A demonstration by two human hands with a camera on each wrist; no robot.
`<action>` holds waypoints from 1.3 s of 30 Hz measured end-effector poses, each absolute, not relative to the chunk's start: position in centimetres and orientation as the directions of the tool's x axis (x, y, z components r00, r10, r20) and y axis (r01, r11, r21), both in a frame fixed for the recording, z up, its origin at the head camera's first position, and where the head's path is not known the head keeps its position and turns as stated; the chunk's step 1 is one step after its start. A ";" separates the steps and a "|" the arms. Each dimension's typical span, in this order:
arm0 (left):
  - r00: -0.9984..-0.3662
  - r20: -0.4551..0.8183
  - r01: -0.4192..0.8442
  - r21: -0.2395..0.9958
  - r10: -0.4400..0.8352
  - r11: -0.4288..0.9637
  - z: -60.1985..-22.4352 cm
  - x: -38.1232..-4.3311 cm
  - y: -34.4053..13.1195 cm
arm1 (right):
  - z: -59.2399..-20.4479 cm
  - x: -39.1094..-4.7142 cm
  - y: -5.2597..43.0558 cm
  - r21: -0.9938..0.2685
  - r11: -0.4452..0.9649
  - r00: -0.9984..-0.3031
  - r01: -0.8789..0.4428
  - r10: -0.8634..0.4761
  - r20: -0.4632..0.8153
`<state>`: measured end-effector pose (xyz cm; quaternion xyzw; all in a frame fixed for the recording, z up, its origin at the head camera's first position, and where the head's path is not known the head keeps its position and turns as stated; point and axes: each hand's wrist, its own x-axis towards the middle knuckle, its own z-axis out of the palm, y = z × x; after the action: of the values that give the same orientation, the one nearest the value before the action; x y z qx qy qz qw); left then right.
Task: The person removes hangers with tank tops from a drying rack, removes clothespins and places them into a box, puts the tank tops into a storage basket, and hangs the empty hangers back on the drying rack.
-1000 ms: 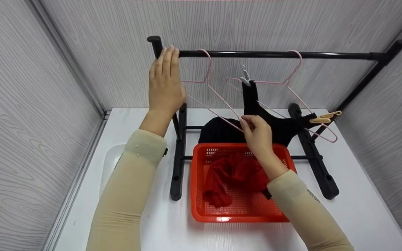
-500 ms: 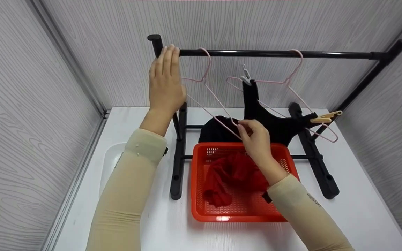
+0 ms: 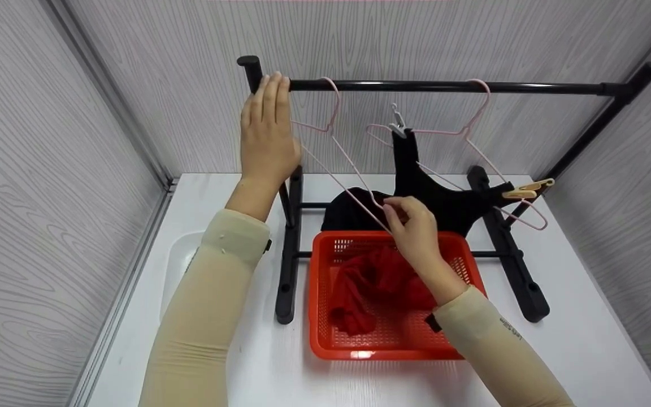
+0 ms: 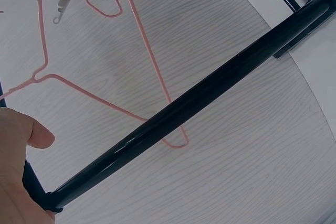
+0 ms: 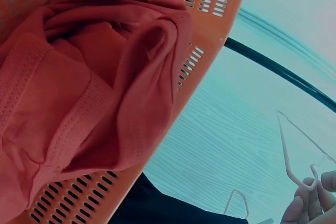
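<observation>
My left hand (image 3: pixel 268 130) rests over the left corner of a black garment rack (image 3: pixel 404 86), fingers straight against post and bar. Its thumb (image 4: pixel 39 135) shows in the left wrist view, held off to the side. My right hand (image 3: pixel 416 229) pinches the lower right end of a pink wire hanger (image 3: pixel 334 121) between thumb and fingers. That hanger hooks over the bar, carries no garment and slants toward the basket. To its right hangs a second pink hanger (image 3: pixel 475 121) with a black garment (image 3: pixel 444 198), clipped by a grey clothespin (image 3: pixel 398 125) and a yellow clothespin (image 3: pixel 523 191).
Below the bar a red plastic basket (image 3: pixel 315 294) stands on the white table (image 3: pixel 269 367), with a crumpled red garment (image 3: pixel 382 277) inside. Black rack feet (image 3: pixel 286 282) lie either side of it. A white dish (image 3: pixel 178 263) sits behind my left forearm. Wood-patterned walls enclose the table.
My right hand has moved slightly down and left, bringing the held end of the pink hanger lower and tilting it toward the basket. The left hand stays on the rack corner.
</observation>
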<state>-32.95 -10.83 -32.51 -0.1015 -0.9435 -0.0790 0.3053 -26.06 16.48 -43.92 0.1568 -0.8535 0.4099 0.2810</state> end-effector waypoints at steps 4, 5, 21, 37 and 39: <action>-0.800 0.582 0.235 0.084 0.144 0.968 -32.5 -33.0 -10.8 | -43.7 -26.0 16.7 -0.602 0.617 -0.784 -0.506 -0.037 0.620; -0.802 0.581 0.234 0.085 0.143 0.968 -32.6 -33.0 -10.8 | -43.6 -26.0 16.7 -0.600 0.618 -0.781 -0.508 -0.036 0.623; -0.806 0.573 0.234 0.079 0.148 0.969 -32.7 -33.0 -10.8 | -43.5 -25.9 18.0 -0.601 0.617 -0.769 -0.507 -0.008 0.640; -0.819 0.545 0.255 0.066 0.179 0.965 -32.6 -32.9 -11.1 | -43.0 -25.8 19.2 -0.604 0.619 -0.766 -0.502 0.006 0.643; -0.823 0.534 0.268 0.062 0.195 0.961 -32.4 -32.8 -11.3 | -43.0 -25.8 19.3 -0.597 0.618 -0.756 -0.511 0.006 0.654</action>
<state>-32.78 -11.28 -32.45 -0.1215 -0.9523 -0.0673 0.2716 -25.84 19.35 -43.00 0.1499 -0.8424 0.4106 0.3152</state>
